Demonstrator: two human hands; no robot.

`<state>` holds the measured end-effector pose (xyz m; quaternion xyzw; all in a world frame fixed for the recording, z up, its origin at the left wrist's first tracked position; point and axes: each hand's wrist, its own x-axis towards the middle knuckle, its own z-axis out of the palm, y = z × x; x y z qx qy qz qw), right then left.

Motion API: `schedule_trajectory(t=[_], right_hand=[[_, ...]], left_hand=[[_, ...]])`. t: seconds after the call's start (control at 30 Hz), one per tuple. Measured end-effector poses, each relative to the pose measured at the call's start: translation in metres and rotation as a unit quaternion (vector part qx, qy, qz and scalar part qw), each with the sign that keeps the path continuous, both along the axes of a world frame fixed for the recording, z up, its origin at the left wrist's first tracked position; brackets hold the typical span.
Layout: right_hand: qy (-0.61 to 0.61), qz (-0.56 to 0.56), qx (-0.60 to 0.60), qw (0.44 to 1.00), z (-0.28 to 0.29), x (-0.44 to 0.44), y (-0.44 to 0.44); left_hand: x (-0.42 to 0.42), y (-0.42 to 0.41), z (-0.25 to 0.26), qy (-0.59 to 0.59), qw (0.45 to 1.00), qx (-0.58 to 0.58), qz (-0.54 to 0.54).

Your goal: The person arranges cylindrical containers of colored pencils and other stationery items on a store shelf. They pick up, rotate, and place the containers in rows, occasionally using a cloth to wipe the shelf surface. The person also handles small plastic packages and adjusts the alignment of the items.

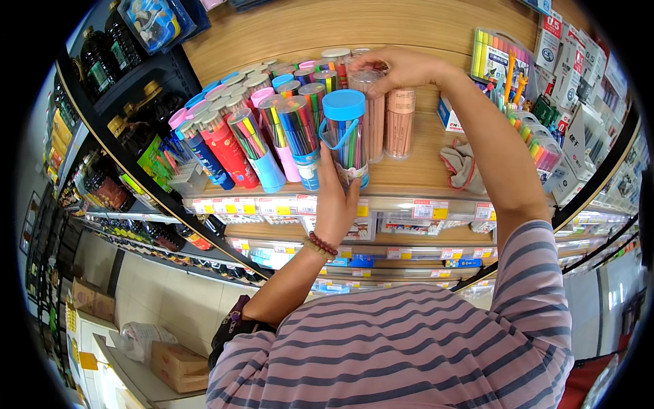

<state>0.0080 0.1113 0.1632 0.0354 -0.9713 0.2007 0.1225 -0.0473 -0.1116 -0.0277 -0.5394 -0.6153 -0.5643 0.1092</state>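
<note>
My left hand (334, 197), with beaded bracelets at the wrist, holds the lower part of a clear tube of coloured pens (352, 138). That tube has a blue lid and a blue carrying loop. Over the top of a clear cylinder of wooden pencils (375, 122) reaches my right hand (396, 71), thumb at the near side of its lid and fingers partly hidden behind it. A second pencil cylinder (400, 125) stands just to the right. Left of my hands, several upright pen tubes (296, 128) are packed in rows, with a red tube (227, 148) among them.
Everything stands on a wooden shelf (424, 176) with a price-tag rail (393, 208) along its front. A crumpled grey cloth glove (462, 163) lies at the right, near highlighter sets (536, 143) and pen boxes (567, 76). Dark bottles (99, 61) fill the left-hand shelving.
</note>
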Motion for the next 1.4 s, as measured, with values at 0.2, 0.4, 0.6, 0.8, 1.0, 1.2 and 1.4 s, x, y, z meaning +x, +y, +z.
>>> schedule_trajectory(t=[0.2, 0.4, 0.6, 0.8, 1.0, 1.2, 1.4], right_hand=[[-0.034, 0.000, 0.001, 0.999, 0.007, 0.006, -0.006], [-0.040, 0.023, -0.025, 0.999, 0.008, 0.013, -0.010], [-0.056, 0.043, -0.015, 0.997, 0.010, 0.012, -0.008], [-0.061, 0.040, -0.047, 0.996, 0.011, 0.015, -0.011], [-0.058, 0.040, -0.017, 0.997, 0.010, 0.014, -0.008], [-0.027, 0.023, -0.031, 0.999, 0.020, 0.019, -0.017], [-0.014, -0.018, -0.002, 1.000, 0.034, -0.023, -0.011]], left_hand=[[-0.002, 0.000, -0.003, 0.031, 0.999, 0.005, 0.029], [0.003, -0.004, -0.006, 0.129, 0.986, 0.026, 0.106], [0.001, -0.005, -0.002, 0.141, 0.987, -0.004, 0.083], [-0.001, -0.007, -0.003, 0.143, 0.986, -0.005, 0.082], [-0.004, -0.015, -0.004, 0.162, 0.985, 0.005, 0.056], [-0.014, -0.033, -0.017, 0.209, 0.977, 0.032, 0.027], [-0.037, -0.048, -0.010, 0.102, 0.978, 0.095, 0.152]])
